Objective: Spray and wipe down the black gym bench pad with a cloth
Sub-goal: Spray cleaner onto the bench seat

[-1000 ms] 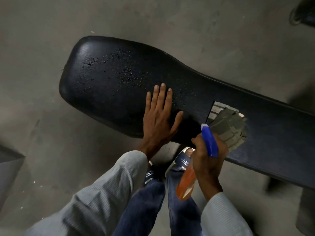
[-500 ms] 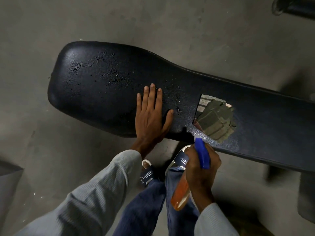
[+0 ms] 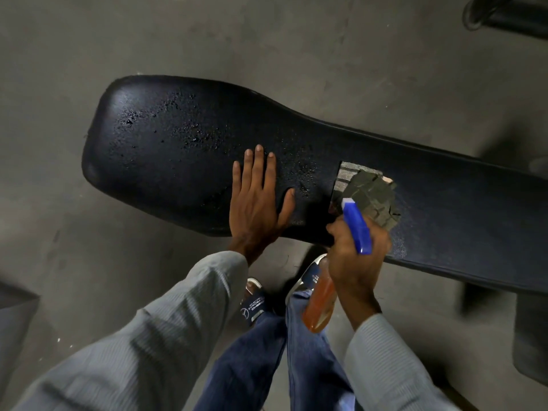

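Note:
The black bench pad [image 3: 166, 149] runs from the left toward the right edge, its wide left end speckled with spray droplets. My left hand [image 3: 256, 200] lies flat on the pad's near side, fingers spread, holding nothing. My right hand [image 3: 355, 256] grips a spray bottle [image 3: 357, 226] with a blue head and orange liquid, its nozzle over the pad's near edge. A folded grey checked cloth [image 3: 372, 194] lies on the pad just beyond the nozzle, untouched by either hand.
Grey concrete floor [image 3: 267, 40] surrounds the bench. My jeans and sandalled feet [image 3: 253, 304] stand close under the pad's near edge. Dark equipment [image 3: 504, 16] sits at the top right, and a dark shape [image 3: 530, 336] at the right edge.
My right hand with the bottle has risen back over the pad's near edge, next to the cloth. The left hand stays flat on the pad. The view has shifted.

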Demonstrator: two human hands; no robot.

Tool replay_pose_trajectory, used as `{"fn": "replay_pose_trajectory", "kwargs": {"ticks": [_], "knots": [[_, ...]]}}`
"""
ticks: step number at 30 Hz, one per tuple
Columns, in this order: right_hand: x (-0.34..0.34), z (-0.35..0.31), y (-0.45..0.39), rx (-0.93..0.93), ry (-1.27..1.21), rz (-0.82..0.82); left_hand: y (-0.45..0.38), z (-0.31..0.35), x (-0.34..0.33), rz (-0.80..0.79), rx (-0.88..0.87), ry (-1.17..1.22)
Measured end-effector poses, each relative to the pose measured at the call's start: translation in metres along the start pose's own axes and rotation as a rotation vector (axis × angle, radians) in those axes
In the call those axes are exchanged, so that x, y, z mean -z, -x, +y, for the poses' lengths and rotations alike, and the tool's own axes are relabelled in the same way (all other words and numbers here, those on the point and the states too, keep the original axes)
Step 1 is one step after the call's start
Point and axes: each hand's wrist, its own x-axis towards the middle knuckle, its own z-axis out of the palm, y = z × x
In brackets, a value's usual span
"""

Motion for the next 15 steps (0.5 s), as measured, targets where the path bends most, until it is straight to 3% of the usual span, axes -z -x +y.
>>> {"fn": "replay_pose_trajectory", "kwargs": {"ticks": [7,15], "knots": [[0.013,0.005,0.028,-0.016,0.033,-0.045,-0.001,0.002,-0.002,-0.012,0.019,0.030],[0.058,-0.033,0.018,0.027,-0.094,0.067,0.017,0.052,0.019,0.087,-0.009,0.356]]}}
